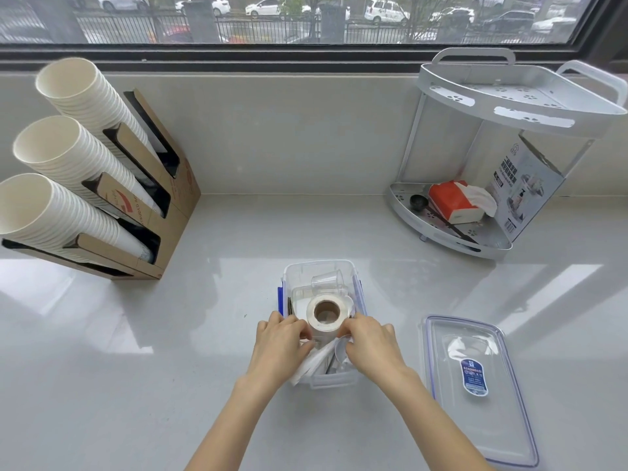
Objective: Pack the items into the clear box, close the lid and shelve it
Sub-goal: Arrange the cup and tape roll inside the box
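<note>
Head view | clear box [353,277] low centre, lid [475,385] off at lower right | my left hand [282,348] and right hand [370,345] pinch tape roll [327,312] from both sides | risk: upright roll and protruding white wrappers [314,363] may block lid closure.

Clear box [353,283]: transparent rectangular container with blue side latches, open, upright on the counter at frame centre, long axis running 12 to 6 o'clock.
Roll [326,312]: white tape or paper roll with brown cardboard core, standing on end, core facing up, at the box middle.
Clear cup [328,281]: transparent plastic, lying on its side inside the box, at 12 o'clock from the roll.
White packets and utensils [326,360]: loose, tilted, at the 6 o'clock end of the box; individual types unclear.
Lid [475,379]: clear with blue seal rim and blue label, lying flat on the counter, off the box, at 4 o'clock from it.
</note>
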Demonstrator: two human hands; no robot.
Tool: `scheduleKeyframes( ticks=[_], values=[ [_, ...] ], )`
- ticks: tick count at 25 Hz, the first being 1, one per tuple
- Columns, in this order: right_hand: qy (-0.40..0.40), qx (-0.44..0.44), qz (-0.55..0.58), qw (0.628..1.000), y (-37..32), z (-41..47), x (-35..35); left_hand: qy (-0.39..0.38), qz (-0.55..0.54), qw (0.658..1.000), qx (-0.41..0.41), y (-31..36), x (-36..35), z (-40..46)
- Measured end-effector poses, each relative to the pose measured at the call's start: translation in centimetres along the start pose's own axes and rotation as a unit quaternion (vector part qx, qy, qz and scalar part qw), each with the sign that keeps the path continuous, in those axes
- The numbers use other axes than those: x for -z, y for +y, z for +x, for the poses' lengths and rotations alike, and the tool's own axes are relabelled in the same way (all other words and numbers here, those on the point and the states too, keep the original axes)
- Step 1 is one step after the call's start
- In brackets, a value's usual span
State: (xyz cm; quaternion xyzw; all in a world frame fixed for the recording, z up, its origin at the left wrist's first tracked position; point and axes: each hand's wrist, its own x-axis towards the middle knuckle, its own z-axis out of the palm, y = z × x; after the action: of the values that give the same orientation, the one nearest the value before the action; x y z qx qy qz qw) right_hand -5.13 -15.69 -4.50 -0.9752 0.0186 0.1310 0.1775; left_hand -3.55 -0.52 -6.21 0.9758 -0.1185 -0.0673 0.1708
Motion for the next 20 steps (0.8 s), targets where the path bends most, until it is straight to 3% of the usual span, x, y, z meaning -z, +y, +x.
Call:
scheduleKeyframes(
  ticks=[4, 7, 11, 16, 20],
  values=[
    [0.051, -0.011, 0.069, 0.996, 0.4, 0.2, 0.5, -0.012, -0.071, 0.997, 0.002, -0.1, 0.2, -0.2],
    [0.063, -0.026, 0.183, 0.981, 0.9, 0.2, 1.6, -0.021, -0.126, 0.992, 0.004, -0.1, 0.6, -0.3],
    [0.103, -0.043, 0.327, 0.938, 1.6, 0.3, 4.0, -0.024, -0.200, 0.979, -0.005, -0.2, 1.7, -0.8],
    [0.133, -0.019, 0.497, 0.857, 0.7, 0.5, 6.2, 0.011, -0.261, 0.964, -0.039, 0.5, 3.0, -1.1],
    [0.125, 0.001, 0.506, 0.854, -0.6, 0.9, 6.4, 0.032, -0.294, 0.954, -0.048, 1.4, 3.3, -1.2]
  ],
)
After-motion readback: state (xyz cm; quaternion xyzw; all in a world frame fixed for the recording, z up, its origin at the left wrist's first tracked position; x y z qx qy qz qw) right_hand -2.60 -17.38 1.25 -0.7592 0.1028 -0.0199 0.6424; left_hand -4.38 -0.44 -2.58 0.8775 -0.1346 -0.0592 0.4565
